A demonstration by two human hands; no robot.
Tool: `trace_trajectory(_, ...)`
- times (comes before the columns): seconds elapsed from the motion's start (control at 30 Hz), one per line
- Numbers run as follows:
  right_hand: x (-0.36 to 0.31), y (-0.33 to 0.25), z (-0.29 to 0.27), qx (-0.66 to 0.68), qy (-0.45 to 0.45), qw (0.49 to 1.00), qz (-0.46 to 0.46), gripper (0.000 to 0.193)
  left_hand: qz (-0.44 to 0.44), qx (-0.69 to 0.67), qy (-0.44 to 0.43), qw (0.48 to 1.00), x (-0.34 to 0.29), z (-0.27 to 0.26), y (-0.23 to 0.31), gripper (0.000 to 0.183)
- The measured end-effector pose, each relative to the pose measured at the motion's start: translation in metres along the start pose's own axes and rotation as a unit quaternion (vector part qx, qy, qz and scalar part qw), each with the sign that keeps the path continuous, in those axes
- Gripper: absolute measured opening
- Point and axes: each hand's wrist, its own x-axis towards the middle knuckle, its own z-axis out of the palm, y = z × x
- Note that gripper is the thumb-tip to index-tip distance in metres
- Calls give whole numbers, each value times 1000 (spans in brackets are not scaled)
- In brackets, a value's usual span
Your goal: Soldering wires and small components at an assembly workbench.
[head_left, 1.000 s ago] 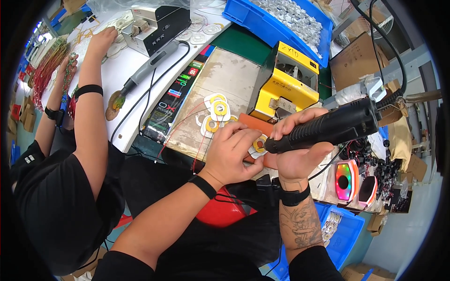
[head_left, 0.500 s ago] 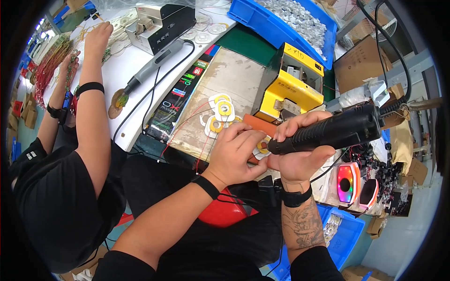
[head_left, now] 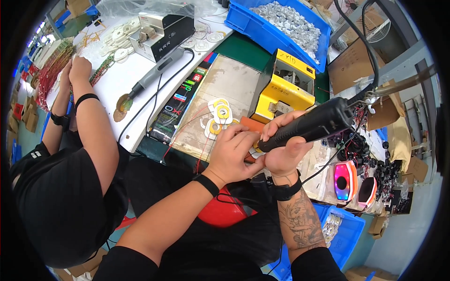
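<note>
My right hand (head_left: 286,152) is wrapped round a black corded hand tool (head_left: 309,126), shaped like an electric screwdriver and tilted with its nose down to the left. Close by, my left hand (head_left: 234,154) has its fingers bent and pressed together at the tool's nose, over a small yellow-and-white piece (head_left: 254,151). What those fingers pinch is hidden. An orange block (head_left: 251,124) shows just behind them. Round white pieces with yellow rings (head_left: 222,112) and thin red wires lie on the worn board (head_left: 234,77), left of my hands.
A yellow machine (head_left: 286,89) stands behind my hands. Blue bins (head_left: 255,23) sit at the back and lower right (head_left: 349,229). Orange-rimmed light units (head_left: 344,180) lie at right. At left a co-worker's hands (head_left: 79,72) handle wires near a grey tool (head_left: 157,72).
My right hand and the black tool have shifted left and a little up, closer to my left hand. The co-worker's raised hand has come down beside the other one.
</note>
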Motion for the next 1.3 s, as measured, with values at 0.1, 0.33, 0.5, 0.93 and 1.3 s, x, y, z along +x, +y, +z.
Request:
trace_trajectory(0.1,-2,1,2,20,4,1000,-3,76,8,6,9,1000,0,1,3,49)
trace_trajectory(0.33,-7,-31,-1,-10,5,999,43,60,14,27,11,999,-4,-2,4,46)
trace_trajectory(0.5,-51,-88,-43,-69,51,996,17,49,-25,43,-10,999,1,-10,19,46)
trace_trajectory(0.93,-118,-116,-109,-212,138,955,158,32,-190,159,-105,963,35,-45,-55,45)
trace_trajectory(1.3,-118,-107,-117,-208,115,957,165,41,-216,304,-75,925,-11,-109,-47,37)
